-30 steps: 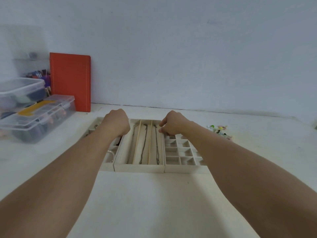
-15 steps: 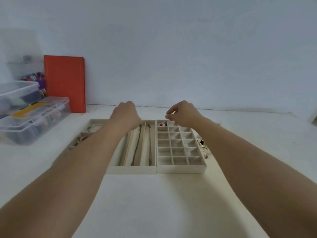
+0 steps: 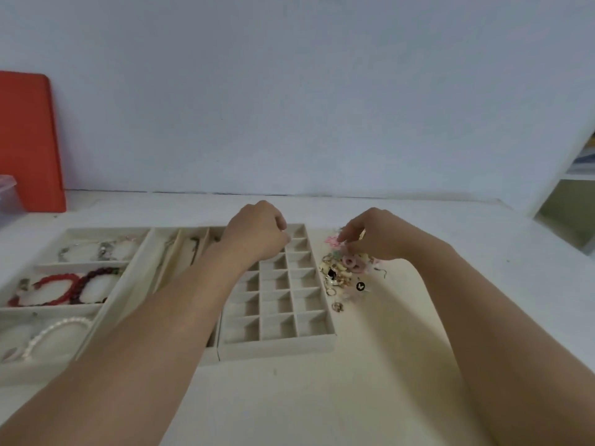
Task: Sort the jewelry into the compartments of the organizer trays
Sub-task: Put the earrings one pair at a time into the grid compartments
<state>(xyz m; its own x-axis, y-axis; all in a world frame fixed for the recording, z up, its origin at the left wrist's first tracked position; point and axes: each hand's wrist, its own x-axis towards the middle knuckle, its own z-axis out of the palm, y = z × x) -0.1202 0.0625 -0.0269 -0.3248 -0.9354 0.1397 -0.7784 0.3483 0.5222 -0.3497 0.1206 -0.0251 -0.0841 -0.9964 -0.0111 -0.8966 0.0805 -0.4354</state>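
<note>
Three cream organizer trays stand side by side. The left tray [image 3: 83, 263] holds silver, red [image 3: 61, 284] and pearl [image 3: 54, 329] bracelets. Thin necklaces lie in the long slots of the middle tray [image 3: 180, 252]. The grid tray [image 3: 277, 349] has several small compartments, and those in view hold nothing. A pile of small jewelry [image 3: 344, 272] lies on the table right of it. My left hand [image 3: 257, 235] hovers curled over the grid tray's far end, fingertips hidden. My right hand [image 3: 376, 236] reaches down onto the pile's far side, fingertips pinched at a small piece.
A red book [image 3: 29, 140] leans on the wall at the far left, beside the corner of a clear plastic box [image 3: 8, 197]. A white shelf unit [image 3: 573, 194] stands at the right edge. White tabletop [image 3: 322, 407] lies in front of the trays.
My right hand moved from the grid tray's far compartment to the jewelry pile on the right. My left hand shifted from the necklace tray to above the grid tray. The view turned right.
</note>
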